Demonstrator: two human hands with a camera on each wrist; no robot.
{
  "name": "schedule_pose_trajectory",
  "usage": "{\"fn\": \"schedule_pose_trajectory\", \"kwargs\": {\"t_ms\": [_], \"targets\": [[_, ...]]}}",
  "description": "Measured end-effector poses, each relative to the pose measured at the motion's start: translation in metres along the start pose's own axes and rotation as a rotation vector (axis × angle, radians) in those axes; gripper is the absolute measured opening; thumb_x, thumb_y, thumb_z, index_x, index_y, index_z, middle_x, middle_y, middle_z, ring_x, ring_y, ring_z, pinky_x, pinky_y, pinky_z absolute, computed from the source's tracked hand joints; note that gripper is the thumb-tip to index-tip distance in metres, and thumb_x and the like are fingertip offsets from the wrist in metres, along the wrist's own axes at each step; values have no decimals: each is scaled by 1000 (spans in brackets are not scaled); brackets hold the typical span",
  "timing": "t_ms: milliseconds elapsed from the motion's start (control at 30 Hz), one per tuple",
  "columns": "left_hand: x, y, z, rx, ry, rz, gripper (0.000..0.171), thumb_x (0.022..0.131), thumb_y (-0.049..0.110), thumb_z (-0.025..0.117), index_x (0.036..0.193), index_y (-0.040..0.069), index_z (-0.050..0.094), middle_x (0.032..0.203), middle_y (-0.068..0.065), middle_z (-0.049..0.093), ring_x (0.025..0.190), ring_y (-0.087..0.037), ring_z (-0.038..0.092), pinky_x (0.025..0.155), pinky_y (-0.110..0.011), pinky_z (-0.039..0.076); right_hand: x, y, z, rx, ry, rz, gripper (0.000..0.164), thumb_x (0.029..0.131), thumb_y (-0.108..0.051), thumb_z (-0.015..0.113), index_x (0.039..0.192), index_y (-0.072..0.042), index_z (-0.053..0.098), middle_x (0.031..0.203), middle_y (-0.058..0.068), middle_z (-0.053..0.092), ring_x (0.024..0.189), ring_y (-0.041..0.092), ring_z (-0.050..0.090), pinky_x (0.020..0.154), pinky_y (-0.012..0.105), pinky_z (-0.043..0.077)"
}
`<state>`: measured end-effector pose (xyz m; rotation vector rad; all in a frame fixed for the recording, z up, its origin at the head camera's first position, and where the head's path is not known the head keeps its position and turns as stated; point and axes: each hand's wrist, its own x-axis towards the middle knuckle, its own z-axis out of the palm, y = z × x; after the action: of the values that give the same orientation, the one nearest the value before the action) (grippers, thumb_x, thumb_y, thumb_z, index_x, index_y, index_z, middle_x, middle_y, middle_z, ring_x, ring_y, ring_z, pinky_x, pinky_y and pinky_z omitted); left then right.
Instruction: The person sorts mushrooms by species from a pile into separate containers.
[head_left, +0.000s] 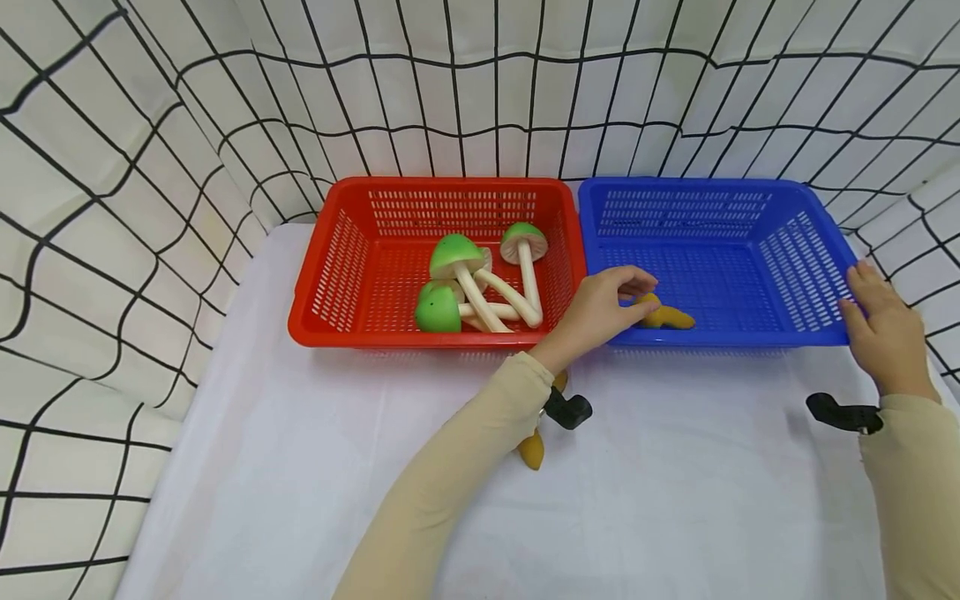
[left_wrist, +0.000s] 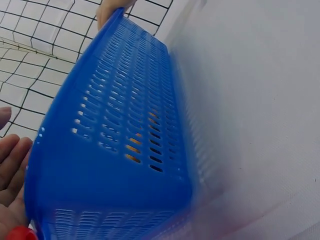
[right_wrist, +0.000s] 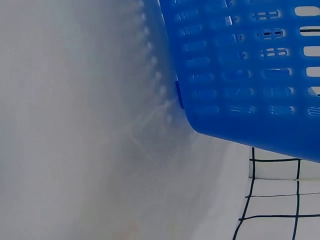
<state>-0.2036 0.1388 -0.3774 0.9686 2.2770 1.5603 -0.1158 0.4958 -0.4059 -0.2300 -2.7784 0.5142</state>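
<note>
My left hand (head_left: 600,307) is over the near left corner of the blue basket (head_left: 697,337), fingers loosely bent and thumb apart. Just below its fingertips, a curved mustard-yellow piece (head_left: 671,317) lies in the basket; its exact kind is unclear. In the left wrist view, the fingers (left_wrist: 11,167) show beyond the blue rim, with nothing seen between them. My right hand (head_left: 888,329) rests on the basket's right rim, thumb and fingertips touching it. More mustard-yellow pieces, including one whose tip (head_left: 532,451) shows, lie on the table, partly hidden by my left forearm.
A red basket (head_left: 420,339) stands left of the blue one, holding several green-capped toy mushrooms (head_left: 454,252). Both sit on a white-covered table (head_left: 675,475). White cloth with a black grid (head_left: 510,92) hangs behind and at both sides. A black device (head_left: 567,410) is strapped to each wrist.
</note>
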Motion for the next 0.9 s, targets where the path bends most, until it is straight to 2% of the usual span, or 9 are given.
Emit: {"fn": "schedule_pose_trajectory", "kwargs": {"t_ms": [100,200,400,533,733,900], "targets": [[-4,2,-3,-40,-6,7,28,90,14,65,115,3,63,111,-6,65,99,-7,59,85,-14,46,2,0,-2,-53,-82,-31,52,99,-18,28,145,6,20,151,22,16,142,34,11,113,50,4],[-10,7,-9,-71,-26,28,29,90,13,65,116,1,62,113,-8,65,101,-6,59,87,-14,45,3,0,-4,-95,-131,-61,53,101,-20,25,145,8,16,151,25,11,142,33,6,114,46,0],[-28,18,-31,-58,-42,59,30,90,14,65,118,2,61,115,-6,64,105,-5,58,89,-14,44,5,0,-7,-140,-161,-145,54,101,-20,22,144,12,13,150,29,8,142,34,1,114,43,-3],[-40,22,-43,-49,-37,62,30,90,14,65,118,3,61,115,-5,64,106,-7,58,89,-14,43,6,1,-8,-175,-181,-168,54,101,-20,22,143,13,11,150,30,5,142,33,-2,114,43,-3],[-54,23,-52,-57,-57,49,29,90,13,65,117,2,61,114,-6,64,107,-8,58,92,-16,43,6,-1,-8,-233,-238,-175,56,100,-19,24,144,12,6,151,27,0,142,29,-11,113,40,-7],[-65,19,-56,-45,-75,51,27,90,12,64,116,3,62,113,-6,64,107,-10,58,91,-16,43,5,-1,-8,-232,-243,-187,57,101,-20,24,145,10,6,152,25,-1,142,29,-11,113,38,-7]]}}
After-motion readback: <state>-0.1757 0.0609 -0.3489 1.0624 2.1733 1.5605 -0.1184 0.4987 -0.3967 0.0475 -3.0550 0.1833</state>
